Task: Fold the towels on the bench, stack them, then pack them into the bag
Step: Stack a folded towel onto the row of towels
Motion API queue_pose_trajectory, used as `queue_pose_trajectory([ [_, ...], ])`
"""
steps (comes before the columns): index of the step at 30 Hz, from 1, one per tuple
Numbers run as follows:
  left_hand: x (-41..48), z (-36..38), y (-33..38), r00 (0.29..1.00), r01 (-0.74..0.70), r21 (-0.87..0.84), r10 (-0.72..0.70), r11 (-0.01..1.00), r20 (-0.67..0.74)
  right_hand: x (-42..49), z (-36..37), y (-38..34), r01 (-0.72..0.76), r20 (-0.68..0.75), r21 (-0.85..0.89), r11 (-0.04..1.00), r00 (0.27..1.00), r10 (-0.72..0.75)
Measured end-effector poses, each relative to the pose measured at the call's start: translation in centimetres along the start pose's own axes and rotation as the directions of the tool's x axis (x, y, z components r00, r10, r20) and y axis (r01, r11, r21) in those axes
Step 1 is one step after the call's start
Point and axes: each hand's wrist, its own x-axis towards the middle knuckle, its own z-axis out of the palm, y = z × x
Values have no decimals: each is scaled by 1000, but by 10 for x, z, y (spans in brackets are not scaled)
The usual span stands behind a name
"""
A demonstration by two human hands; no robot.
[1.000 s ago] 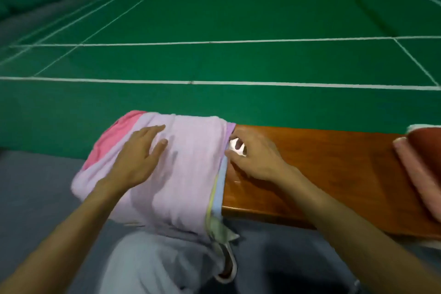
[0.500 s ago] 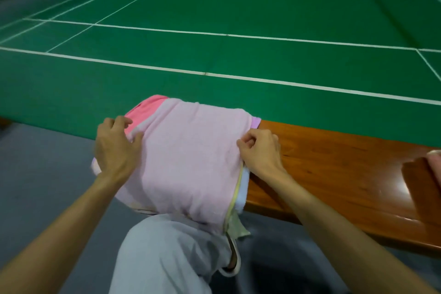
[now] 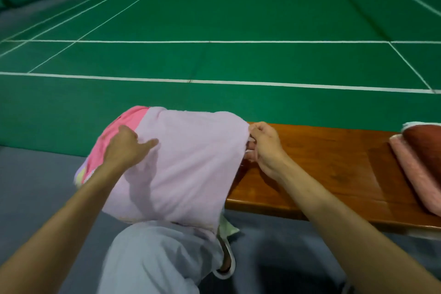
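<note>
From the head view, one bench (image 3: 322, 164) of glossy brown wood is running across the lower right, with one stack of towels (image 3: 183, 198) sitting at its left end. A pale lilac towel (image 3: 181, 164) is covering the top of the stack. A bright pink towel (image 3: 119, 124) is showing beneath it on the left, and a thin strip of lilac and yellow cloth is peeking out at the stack's lower left corner. Two more folded towels are lying at the far right: a maroon towel (image 3: 424, 138) resting on a salmon towel (image 3: 415, 176).

Two hands are working on the stack. The right hand (image 3: 265, 145) is closing its grip on the right edge of the pale lilac towel, fingers curled and pinching the cloth just above the wood. The left hand (image 3: 124, 148) is lying on the top left of the stack with its thumb stretched out over the lilac cloth. Its fingers are bending away towards the pink layer, and whether that grip is holding cloth cannot be told.

The stack is overhanging the bench's left end and near edge, and its lower side is touching a raised knee (image 3: 155, 258) in grey trousers. A wide bare stretch of wood is lying open between the right hand and the two folded towels. Green court floor (image 3: 214, 59) with white lines is spreading out beyond the far edge.
</note>
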Motion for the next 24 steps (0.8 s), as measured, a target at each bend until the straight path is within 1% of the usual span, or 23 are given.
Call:
queue_pose_trajectory([
  [1, -4, 4, 6, 997, 14, 48, -18, 999, 76, -1, -11, -5, -7, -20, 46, 999, 1000, 8],
  [2, -7, 10, 13, 993, 7, 72, -16, 997, 121, -1, -24, -9, -9, -38, 68, 998, 999, 12],
  [3, -10, 18, 20, 991, -16, 64, 8, 998, 132, 0, -38, -12, -7, -60, 77, 997, 998, 12],
  [7, -31, 53, 69, 989, -131, -69, 136, 989, 59, 4, -97, -14, 19, -167, -20, 1000, 986, -22],
  [9, -41, 71, 96, 979, -200, -128, 203, 971, 11, 5, -127, -19, 31, -263, -93, 995, 963, -54],
  [11, -52, 88, 124, 963, -268, -199, 270, 943, -20, 10, -160, -22, 42, -392, -241, 970, 910, -137],
  [13, -64, 101, 151, 941, -333, -255, 337, 908, -30, 15, -189, -26, 5, -512, -441, 898, 820, -256],
  [14, -69, 108, 163, 928, -362, -281, 372, 889, -20, 16, -201, -28, -32, -559, -503, 864, 774, -297],
  [16, -76, 122, 184, 907, -388, -328, 421, 861, 32, 15, -220, -32, -70, -622, -554, 830, 698, -356],
  [19, -83, 137, 198, 913, -315, -426, 393, 848, 109, 14, -230, -36, -90, -632, -617, 782, 649, -423],
  [21, -89, 141, 206, 934, -189, -522, 316, 832, 166, 17, -235, -32, -82, -617, -663, 744, 623, -481],
  [23, -91, 142, 214, 947, -26, -619, 218, 785, 237, 20, -243, -32, -72, -604, -692, 719, 603, -521],
  [24, -91, 141, 217, 948, 20, -654, 194, 756, 253, 22, -246, -34, -61, -594, -706, 705, 594, -543],
])
